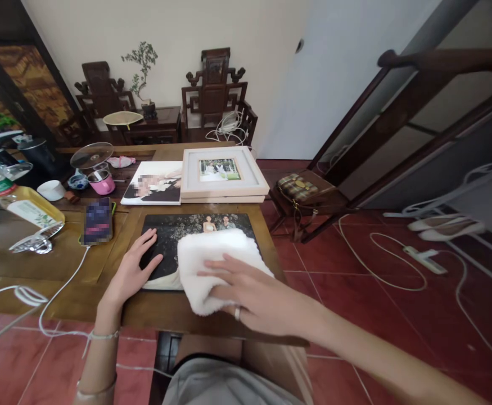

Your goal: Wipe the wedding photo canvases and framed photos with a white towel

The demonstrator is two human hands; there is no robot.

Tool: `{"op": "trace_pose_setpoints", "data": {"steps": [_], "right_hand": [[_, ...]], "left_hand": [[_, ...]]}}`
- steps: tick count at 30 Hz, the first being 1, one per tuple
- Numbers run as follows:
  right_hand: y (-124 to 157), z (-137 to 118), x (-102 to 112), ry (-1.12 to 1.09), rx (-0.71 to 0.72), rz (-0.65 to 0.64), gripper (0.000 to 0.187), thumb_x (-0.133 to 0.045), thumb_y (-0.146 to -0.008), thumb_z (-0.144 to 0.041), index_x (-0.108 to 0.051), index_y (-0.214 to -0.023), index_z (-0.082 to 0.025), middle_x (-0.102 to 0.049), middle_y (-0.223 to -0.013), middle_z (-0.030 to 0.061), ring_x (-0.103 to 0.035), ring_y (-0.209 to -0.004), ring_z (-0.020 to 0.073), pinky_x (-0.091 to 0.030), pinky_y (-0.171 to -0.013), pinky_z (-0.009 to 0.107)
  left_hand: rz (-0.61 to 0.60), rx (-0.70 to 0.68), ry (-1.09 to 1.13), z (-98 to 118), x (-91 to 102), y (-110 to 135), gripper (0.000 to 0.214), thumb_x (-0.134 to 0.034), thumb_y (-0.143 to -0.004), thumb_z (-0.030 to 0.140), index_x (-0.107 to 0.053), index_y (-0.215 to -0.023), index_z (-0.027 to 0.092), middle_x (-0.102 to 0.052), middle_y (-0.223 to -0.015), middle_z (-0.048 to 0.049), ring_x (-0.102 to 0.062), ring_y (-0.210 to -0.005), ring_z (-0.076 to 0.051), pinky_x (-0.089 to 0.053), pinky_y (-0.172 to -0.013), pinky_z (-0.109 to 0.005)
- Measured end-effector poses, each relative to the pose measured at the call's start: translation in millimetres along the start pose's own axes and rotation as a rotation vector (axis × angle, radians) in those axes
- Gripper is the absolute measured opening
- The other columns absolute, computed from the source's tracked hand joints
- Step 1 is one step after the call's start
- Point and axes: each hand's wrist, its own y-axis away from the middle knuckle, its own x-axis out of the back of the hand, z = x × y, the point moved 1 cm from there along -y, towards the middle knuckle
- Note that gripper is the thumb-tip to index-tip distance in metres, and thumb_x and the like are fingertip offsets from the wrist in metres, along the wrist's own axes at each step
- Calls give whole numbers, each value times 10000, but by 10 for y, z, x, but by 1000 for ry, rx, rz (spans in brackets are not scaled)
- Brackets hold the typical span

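A dark wedding photo panel (165, 242) lies flat on the wooden table, close to its front edge. My left hand (134, 267) rests at the panel's left edge, fingers spread and holding nothing. Folded white towel (216, 247) covers the panel's right and lower part. Over the towel lies my right hand (241, 287), a ring on one finger, its fingers pressed into the cloth and gripping it. The couple pictured on the panel shows just above the towel; the area beneath the cloth is hidden.
Behind the panel are a white-framed photo (190, 169) on another frame and a photo board (157, 194). To the left lie a charging phone (97, 222), a hair claw clip (39, 242), an oil bottle (30, 205) and a pink cup (102, 183). A chair (334, 191) holding a plaid bag stands right.
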Motion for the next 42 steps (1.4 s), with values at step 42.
{"op": "trace_pose_setpoints", "data": {"steps": [42], "right_hand": [[-664, 504, -175, 227, -104, 236, 364, -551, -811, -83, -644, -1150, -176, -509, -1439, 128, -326, -1408, 340, -198, -1142, 618]], "left_hand": [[-71, 57, 4, -35, -9, 1, 535, -494, -943, 446, -438, -1428, 226, -376, -1538, -82, -318, -1431, -245, -246, -1185, -481]]}}
